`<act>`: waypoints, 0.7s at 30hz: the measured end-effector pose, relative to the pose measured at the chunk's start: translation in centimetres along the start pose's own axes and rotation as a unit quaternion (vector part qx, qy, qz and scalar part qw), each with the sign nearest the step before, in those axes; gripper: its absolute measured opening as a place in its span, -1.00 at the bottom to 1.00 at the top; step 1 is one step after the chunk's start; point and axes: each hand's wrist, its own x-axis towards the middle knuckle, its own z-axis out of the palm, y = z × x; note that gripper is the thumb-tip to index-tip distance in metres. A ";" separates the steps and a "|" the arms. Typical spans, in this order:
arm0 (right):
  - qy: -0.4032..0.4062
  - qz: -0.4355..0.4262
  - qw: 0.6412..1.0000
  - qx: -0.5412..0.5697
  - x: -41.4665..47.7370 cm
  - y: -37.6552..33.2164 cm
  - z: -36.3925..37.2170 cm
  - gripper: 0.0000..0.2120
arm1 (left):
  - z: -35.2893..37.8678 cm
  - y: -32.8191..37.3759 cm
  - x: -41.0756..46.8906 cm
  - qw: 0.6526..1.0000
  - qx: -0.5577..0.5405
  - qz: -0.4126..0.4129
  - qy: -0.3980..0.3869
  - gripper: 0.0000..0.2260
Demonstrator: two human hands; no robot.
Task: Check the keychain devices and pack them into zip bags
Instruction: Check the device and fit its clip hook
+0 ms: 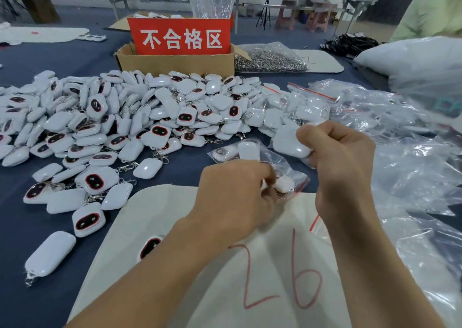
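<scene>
Now both hands (282,175) pinch the zip bag (287,167) between them.

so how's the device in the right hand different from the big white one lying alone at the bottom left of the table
The device in the right hand is held off the table, against a clear zip bag; the lone device at bottom left lies flat on the blue cloth, unbagged. The lone one shows a metal clasp at its lower end; no clasp can be seen on the held one. The held one is partly hidden by fingers; the lone one is in full view. Both show plain glossy white sides.

Device-heaped (105,117) blue table (175,164)
</scene>
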 end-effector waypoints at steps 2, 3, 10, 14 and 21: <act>-0.053 -0.045 0.994 -0.082 -0.2 0.0 0.0 -0.83 | -0.3 -0.5 0.2 0.993 -0.061 -0.102 0.013 -0.92; -0.074 -0.074 0.983 -0.148 -0.3 0.1 0.2 -0.89 | -0.3 -0.8 0.5 0.984 -0.096 -0.147 0.029 -0.95; -0.138 -0.147 0.883 -0.423 -1.8 1.3 1.7 -0.88 | -0.9 -2.1 1.6 0.930 -0.265 -0.231 0.105 -0.75; -0.173 -0.139 0.899 -0.376 -2.1 1.4 2.4 -0.88 | -1.3 -2.0 1.7 0.934 -0.241 -0.210 0.156 -0.74; -0.050 -0.125 0.951 -0.278 -0.7 1.3 1.1 -0.97 | -2.1 -3.6 2.2 0.924 -0.241 -0.223 0.196 -0.78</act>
